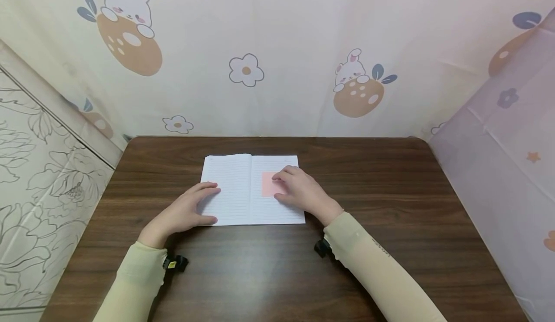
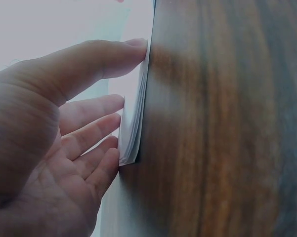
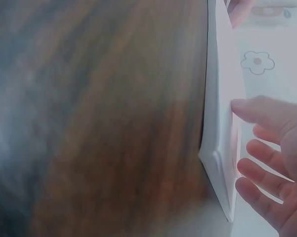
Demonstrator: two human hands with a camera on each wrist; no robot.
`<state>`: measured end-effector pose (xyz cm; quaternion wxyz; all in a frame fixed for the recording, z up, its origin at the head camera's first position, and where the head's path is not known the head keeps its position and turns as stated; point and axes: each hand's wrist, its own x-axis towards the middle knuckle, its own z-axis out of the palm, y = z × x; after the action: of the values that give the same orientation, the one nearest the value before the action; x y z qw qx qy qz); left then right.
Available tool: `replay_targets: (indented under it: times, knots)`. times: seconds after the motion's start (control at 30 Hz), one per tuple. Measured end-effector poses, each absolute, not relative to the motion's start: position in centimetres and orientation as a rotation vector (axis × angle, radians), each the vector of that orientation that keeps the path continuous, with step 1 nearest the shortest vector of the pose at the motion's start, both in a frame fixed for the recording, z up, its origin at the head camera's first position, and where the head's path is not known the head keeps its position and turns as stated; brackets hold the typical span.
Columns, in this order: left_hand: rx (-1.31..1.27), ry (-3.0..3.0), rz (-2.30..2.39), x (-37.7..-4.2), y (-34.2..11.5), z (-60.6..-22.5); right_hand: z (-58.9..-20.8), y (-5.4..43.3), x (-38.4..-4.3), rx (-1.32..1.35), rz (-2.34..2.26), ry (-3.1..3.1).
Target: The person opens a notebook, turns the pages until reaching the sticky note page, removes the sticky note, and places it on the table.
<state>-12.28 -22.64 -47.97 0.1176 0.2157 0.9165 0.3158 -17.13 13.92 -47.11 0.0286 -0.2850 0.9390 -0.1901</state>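
A lined notebook (image 1: 234, 172) lies spread flat on the table. On its right page is a square pink sticky note (image 1: 267, 184), partly hidden by my right hand (image 1: 301, 189). The right thumb and fingertips rest on or just above the note and page, loosely bent and apart from each other; the right wrist view shows nothing pinched between them. My left hand (image 1: 186, 211) lies at the outer edge of the left page. Its thumb (image 2: 104, 59) touches the page near the bottom edge, and its other fingers extend over the paper.
Dark wood-grain table (image 1: 368, 182) extends around the notebook on all sides. Behind it hangs a pale curtain (image 1: 295, 47) printed with rabbits and flowers. A panel with flower line drawings (image 1: 43, 192) stands to the left. Dark wrist cameras (image 1: 175, 263) sit under both sleeves.
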Motion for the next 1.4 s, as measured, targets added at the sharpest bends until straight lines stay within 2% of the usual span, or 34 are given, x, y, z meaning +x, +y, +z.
replay_targets:
  times: [1.13, 1.27, 1.4]
  knots:
    - [0.626, 2.674, 0.923, -12.6, -22.7, -48.0, -46.7, 14.5, -18.3, -0.982, -0.533, 2.962]
    - [0.63, 2.678, 0.918, -12.6, -22.7, -48.2, -46.5, 14.3, -19.1, -1.011, -0.548, 2.953]
    - [0.625, 2.677, 0.92, -12.5, -22.8, -48.3, -46.7, 14.0, -20.4, -0.932, -0.517, 2.926]
